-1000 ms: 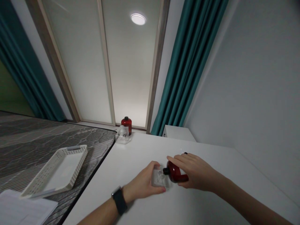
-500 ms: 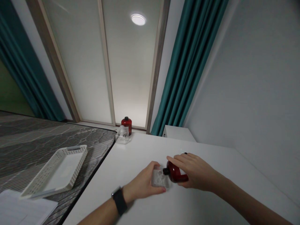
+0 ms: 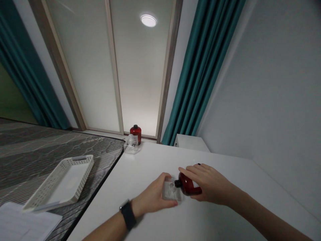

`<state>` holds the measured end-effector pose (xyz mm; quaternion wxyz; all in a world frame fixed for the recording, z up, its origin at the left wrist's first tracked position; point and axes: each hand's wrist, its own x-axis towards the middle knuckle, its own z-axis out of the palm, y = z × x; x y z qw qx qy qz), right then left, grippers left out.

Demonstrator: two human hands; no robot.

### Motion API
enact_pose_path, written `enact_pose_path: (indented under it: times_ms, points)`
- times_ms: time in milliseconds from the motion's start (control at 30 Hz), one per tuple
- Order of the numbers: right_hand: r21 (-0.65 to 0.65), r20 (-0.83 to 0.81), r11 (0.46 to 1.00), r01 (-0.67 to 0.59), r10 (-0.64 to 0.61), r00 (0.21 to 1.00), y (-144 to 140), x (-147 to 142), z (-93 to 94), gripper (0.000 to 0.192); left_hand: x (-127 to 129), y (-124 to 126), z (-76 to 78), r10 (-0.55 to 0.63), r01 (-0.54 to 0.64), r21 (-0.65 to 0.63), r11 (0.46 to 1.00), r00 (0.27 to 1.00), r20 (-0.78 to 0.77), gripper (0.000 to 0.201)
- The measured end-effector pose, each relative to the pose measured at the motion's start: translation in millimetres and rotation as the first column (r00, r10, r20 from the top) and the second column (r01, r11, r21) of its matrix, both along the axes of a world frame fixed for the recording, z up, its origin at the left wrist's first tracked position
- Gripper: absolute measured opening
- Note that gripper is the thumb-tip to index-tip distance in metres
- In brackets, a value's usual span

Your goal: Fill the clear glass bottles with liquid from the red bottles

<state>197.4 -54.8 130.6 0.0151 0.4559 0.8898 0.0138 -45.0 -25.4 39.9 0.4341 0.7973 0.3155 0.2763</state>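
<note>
My left hand (image 3: 156,195), with a dark watch on its wrist, is closed round a clear square container (image 3: 170,195) on the white table. In my right hand (image 3: 207,180) is a dark red bottle (image 3: 187,185) with a black neck and a white label. The bottle lies tilted on its side, its neck pointing left over the container. Whether liquid runs from it is too small to tell. At the table's far left corner stand another red bottle (image 3: 135,132) with a black cap and a clear container (image 3: 130,147).
The white table (image 3: 140,170) spreads under both hands. To the left, a white perforated basket (image 3: 60,182) and papers (image 3: 27,222) lie on a grey patterned surface. A white cabinet (image 3: 193,143) stands beyond the table, near teal curtains (image 3: 195,80).
</note>
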Motion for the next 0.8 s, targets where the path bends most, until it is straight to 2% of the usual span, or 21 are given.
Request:
enact_pose_path:
  times_ms: [800]
  points:
    - [0.06,0.014,0.997,-0.038,0.037,0.999,2.7,1.0,-1.4,0.076,0.0,0.1,0.3,0.001,-0.001,-0.012,1.0,1.0,-0.007,0.066]
